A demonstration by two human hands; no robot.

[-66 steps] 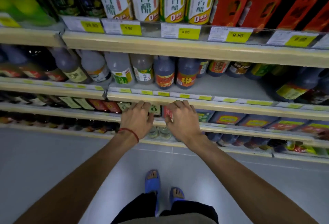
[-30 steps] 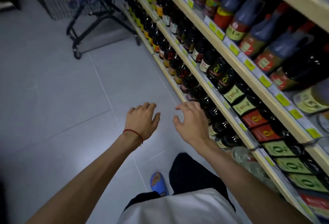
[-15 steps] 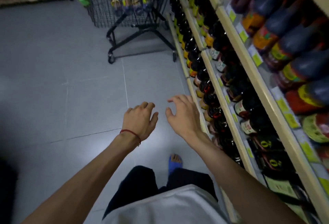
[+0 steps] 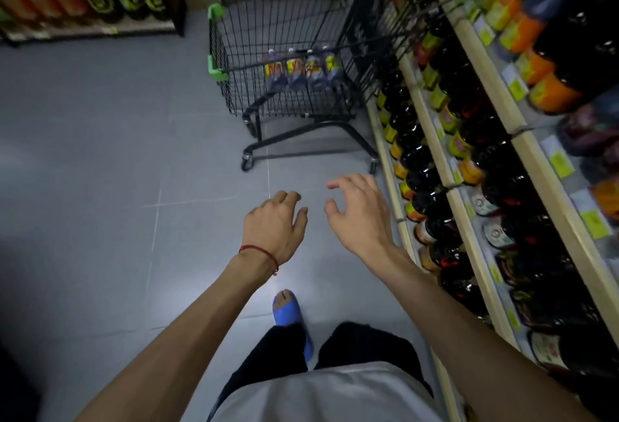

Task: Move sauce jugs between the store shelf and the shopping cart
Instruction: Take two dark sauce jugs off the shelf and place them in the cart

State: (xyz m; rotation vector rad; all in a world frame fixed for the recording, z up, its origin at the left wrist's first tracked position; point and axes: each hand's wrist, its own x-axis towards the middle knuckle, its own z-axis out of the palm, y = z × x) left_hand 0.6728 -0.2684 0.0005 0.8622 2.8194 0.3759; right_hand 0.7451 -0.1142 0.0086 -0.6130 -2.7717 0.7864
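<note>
The black wire shopping cart (image 4: 234, 93), holding perhaps four sauce jugs (image 4: 303, 71), was approached; the left hand (image 4: 273, 220) and right hand (image 4: 360, 213) stayed spread, empty.

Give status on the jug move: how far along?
Done: four jugs stand in the cart. In hand: nothing; left hand and right hand are open and empty over the floor, short of the cart. Left: the next carry between cart and shelf; which way, the picture doesn't show.

Both arms reach forward, left hand (image 4: 273, 224) and right hand (image 4: 360, 213) palm-down, fingers loosely curled, holding nothing.
</note>
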